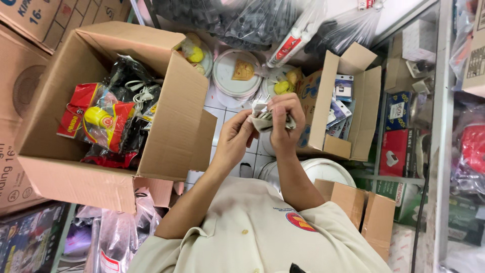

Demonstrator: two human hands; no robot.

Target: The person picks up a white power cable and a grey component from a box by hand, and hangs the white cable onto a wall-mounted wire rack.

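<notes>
While both forearms rise from a beige short-sleeved shirt [252,232] at the bottom of the view, the left hand [236,135] and the right hand [284,119] meet over the middle of the scene around a small crumpled bundle of white and grey packets [266,119]. The right hand's fingers are curled closed over the top and far side of the bundle, pinching it, and the left hand's fingers close on its near left edge, so both hands grip the same bundle (what exactly the packets contain is too small to tell). The bundle hangs in the air between two open cartons, above a white tiled floor [217,114]. To the left stands a large open cardboard box [166,126] filled with red and yellow packaged goods [98,121] and black plastic wrapping with a coil of white cord. To the right, just beside the right hand, is a smaller open cardboard box [348,101] holding small blue and white carded packs [343,88]. Beyond the hands lie round white lids [235,76] and clear bags of dark parts [242,20]. A glass-fronted shelf [404,126] with red and blue boxes stands at the far right.
</notes>
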